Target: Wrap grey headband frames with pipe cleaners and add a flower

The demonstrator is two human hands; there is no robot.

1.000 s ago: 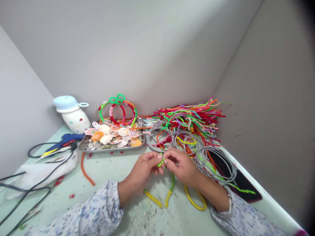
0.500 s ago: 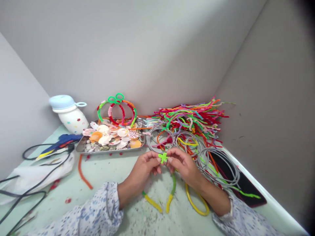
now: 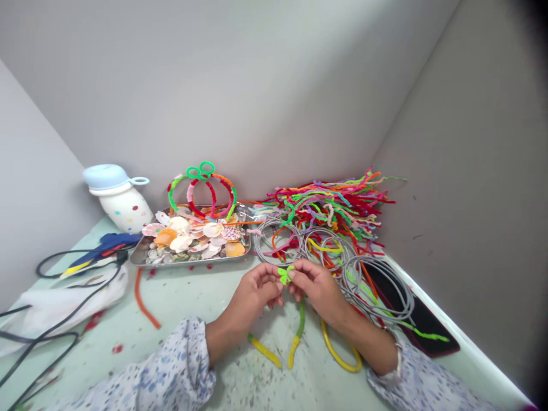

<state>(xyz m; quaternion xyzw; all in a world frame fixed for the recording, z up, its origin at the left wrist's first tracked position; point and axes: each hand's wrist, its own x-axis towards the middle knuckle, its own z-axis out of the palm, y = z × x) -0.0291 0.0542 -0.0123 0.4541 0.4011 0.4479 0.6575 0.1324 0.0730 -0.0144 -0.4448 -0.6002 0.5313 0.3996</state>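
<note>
Between my fingertips is a small bright green pipe-cleaner shape with several loops, like a flower or bow. My left hand pinches its left side, and my right hand pinches its right side. Below the hands, a pipe-cleaner-wrapped band in green and yellow lies on the table, its upper part hidden behind my hands. A yellow loop rests under my right forearm. Coils of grey wire or tubing lie just beyond my right hand.
A metal tray of shells stands at the back, with wrapped colourful hoops upright on it. A pile of pipe cleaners lies back right. At left are a white bottle, a blue tool, black cables and a plastic bag.
The green shape has been turned or bent a little between my fingers, and its loops now look different. Both hands stay in nearly the same place.
</note>
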